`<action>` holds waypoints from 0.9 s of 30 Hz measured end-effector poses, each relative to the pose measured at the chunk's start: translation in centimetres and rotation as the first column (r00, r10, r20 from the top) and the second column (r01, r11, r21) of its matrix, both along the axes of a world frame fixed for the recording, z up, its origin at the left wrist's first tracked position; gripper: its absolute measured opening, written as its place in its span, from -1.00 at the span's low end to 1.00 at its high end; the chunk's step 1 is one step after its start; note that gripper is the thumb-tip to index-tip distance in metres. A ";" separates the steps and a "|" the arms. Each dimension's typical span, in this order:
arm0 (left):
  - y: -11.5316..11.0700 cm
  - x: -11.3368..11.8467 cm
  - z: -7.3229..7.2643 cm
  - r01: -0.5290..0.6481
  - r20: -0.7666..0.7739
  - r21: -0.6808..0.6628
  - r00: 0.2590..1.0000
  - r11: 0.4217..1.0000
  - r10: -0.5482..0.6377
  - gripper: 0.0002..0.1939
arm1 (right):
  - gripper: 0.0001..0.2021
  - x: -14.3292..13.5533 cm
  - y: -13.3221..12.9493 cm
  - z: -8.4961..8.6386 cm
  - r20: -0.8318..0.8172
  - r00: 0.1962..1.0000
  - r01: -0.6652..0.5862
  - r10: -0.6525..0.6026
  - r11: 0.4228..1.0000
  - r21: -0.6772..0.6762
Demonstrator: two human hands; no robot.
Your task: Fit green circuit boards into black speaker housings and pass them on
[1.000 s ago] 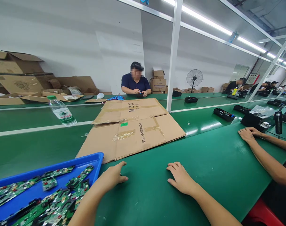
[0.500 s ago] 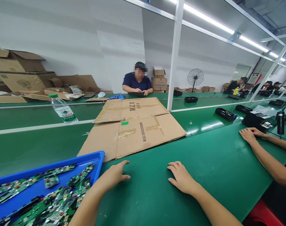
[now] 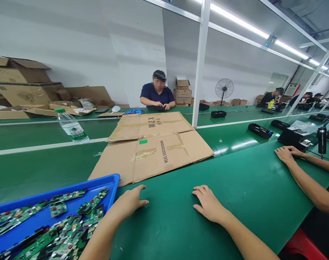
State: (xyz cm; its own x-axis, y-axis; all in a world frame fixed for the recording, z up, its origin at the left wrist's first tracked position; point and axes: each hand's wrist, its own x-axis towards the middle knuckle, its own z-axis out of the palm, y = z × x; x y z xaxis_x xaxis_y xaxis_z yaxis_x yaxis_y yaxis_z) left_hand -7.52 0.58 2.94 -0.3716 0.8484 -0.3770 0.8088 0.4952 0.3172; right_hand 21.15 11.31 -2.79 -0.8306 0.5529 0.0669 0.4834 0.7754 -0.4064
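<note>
My left hand (image 3: 131,201) rests at the near edge of the flattened cardboard (image 3: 150,159), just right of the blue tray (image 3: 116,182); its thumb and forefinger are apart and nothing shows between them. On the green table (image 3: 169,231), my right hand (image 3: 209,204) lies palm down with fingers spread, holding nothing. Loose green circuit boards (image 3: 64,229) are heaped in the tray. The cardboard lies flat ahead of both hands, with printed lettering and strips of tape on it.
A water bottle (image 3: 71,126) stands left, beyond the tray. A co-worker's hands (image 3: 286,153) rest on the table at right, near a black device (image 3: 294,139). Another person (image 3: 157,94) sits across. A white post (image 3: 200,65) rises behind the cardboard.
My left hand has shifted very slightly left. My right hand stays in place. The view has moved a touch, and the person across has lowered their head a little.
</note>
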 end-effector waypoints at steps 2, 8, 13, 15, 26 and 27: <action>-0.1 0.0 -0.1 0.000 -0.007 0.006 1.000 1.000 0.000 -0.37 | -0.59 0.0 0.0 0.0 -0.003 1.000 0.000 0.000 1.000 -0.002; 0.0 0.0 -0.3 0.007 -0.012 0.025 1.000 1.000 -0.006 -0.37 | -0.59 0.0 0.0 0.0 -0.003 1.000 0.001 -0.001 1.000 -0.001; 0.0 -0.1 -0.3 0.002 -0.003 0.024 1.000 1.000 -0.001 -0.39 | -0.60 0.0 0.0 -0.1 -0.003 1.000 0.000 0.000 1.000 -0.004; -0.1 -0.2 -0.4 0.008 0.015 0.026 1.000 1.000 -0.009 -0.40 | -0.60 0.0 0.0 -0.1 -0.005 1.000 -0.001 0.001 1.000 -0.003; 0.1 -0.7 -1.3 0.003 0.064 0.044 0.998 0.999 -0.006 -0.43 | -0.60 -0.1 0.1 -0.2 0.006 1.000 -0.001 0.001 1.000 -0.005; 0.1 -0.6 -1.2 0.000 0.061 0.042 0.998 0.999 -0.003 -0.42 | -0.60 -0.1 0.1 -0.2 0.006 1.000 -0.002 0.002 1.000 -0.004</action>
State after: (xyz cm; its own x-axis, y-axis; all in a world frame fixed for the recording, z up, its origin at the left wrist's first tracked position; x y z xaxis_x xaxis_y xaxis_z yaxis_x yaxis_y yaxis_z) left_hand -8.15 0.66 1.73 -0.3476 0.8647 -0.3627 0.7882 0.4789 0.3865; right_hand 21.08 11.38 -2.94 -0.8322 0.5513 0.0597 0.4840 0.7747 -0.4071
